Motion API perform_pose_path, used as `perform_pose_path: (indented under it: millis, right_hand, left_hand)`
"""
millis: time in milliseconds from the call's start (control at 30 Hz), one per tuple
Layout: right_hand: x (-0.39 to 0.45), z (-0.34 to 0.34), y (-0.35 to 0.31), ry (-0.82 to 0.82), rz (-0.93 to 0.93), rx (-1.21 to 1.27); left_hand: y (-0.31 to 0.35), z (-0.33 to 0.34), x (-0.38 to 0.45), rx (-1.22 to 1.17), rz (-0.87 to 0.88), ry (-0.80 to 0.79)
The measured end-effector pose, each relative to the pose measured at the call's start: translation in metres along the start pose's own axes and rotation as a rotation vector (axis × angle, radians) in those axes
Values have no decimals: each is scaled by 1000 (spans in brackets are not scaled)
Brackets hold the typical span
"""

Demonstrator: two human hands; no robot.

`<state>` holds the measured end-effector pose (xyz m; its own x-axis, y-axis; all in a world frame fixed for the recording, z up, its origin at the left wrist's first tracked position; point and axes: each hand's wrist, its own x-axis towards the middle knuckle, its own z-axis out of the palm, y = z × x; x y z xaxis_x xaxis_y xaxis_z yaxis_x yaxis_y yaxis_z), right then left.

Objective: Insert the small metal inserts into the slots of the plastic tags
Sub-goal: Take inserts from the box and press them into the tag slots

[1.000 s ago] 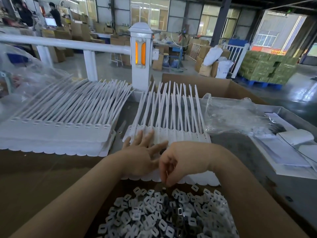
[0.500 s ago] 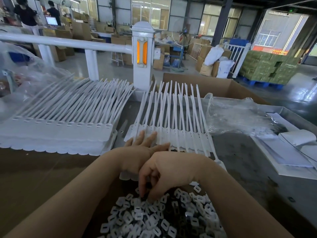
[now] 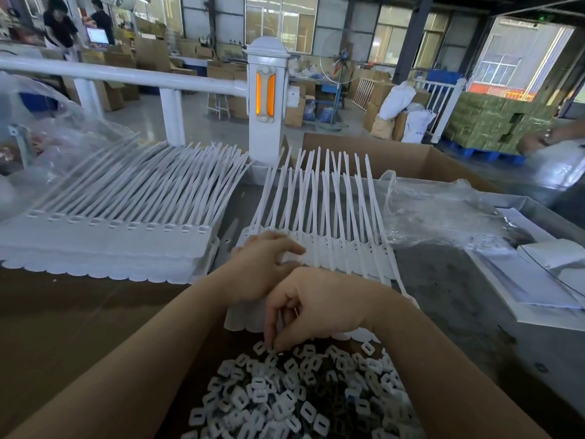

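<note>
Head view: the plastic tags (image 3: 329,248) lie in a row on the counter (image 3: 459,280), long axes running away from the person, strap tips pointing toward the white rail post (image 3: 267,99), slotted heads nearest. The left hand (image 3: 262,267) rests on the near heads with fingers loosely spread, hiding the slots beneath. The right hand (image 3: 316,308) crosses in front, fingertips pinching at the metal inserts (image 3: 294,397) heaped at the near edge; the pinched piece cannot be made out, and bare counter lies to the right.

One head-worn wide-angle view, close above the hands; it faces forward and down over the workbench (image 3: 459,274).
</note>
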<state>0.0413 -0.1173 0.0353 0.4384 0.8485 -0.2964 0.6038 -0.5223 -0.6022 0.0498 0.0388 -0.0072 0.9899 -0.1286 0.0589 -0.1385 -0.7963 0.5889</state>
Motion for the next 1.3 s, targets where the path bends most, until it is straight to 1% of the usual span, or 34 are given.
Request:
perform_pose_path:
  millis: [33,100,200,300,400,500,667,867,1000,1133,1200,1233,1300]
  right_hand:
    - [2,3,-2,3,-15,-2]
    - [7,7,-5,-3,-24,-56]
    - [7,7,-6,-44,-11,-142]
    - [3,3,-3,-24,21,-166]
    - [-1,-2,-2,-3,40,-152]
    - [-3,-4,0,-58,40,-122]
    - [-2,-3,-2,-145,40,-117]
    - [0,-1,-6,-188,24,-136]
    - [1,0,-6,-182,27,-130]
    - [-4,-5,-1,-119,-2,-93]
    - [-7,-8,2,-65,6,-11]
    - [-8,-9,5,-16,18,52]
    - [-8,-9,11,152,52,156]
  left_hand:
    - [0,2,2,-48,-19,82]
    - [-4,6,4,-100,-48,188]
    - [-10,11,3,-64,-46,256]
    - [-16,16,2,19,15,245]
    - [-18,19,3,58,32,260]
    - [-19,22,4,74,37,291]
    - [-19,23,4,95,36,280]
    - [-19,23,2,92,45,280]
    - [-20,23,3,86,34,279]
    - [-18,20,3,70,14,274]
    - [-15,17,2,71,33,296]
    - [-13,14,1,48,57,311]
    - [-8,6,-1,-94,82,322]
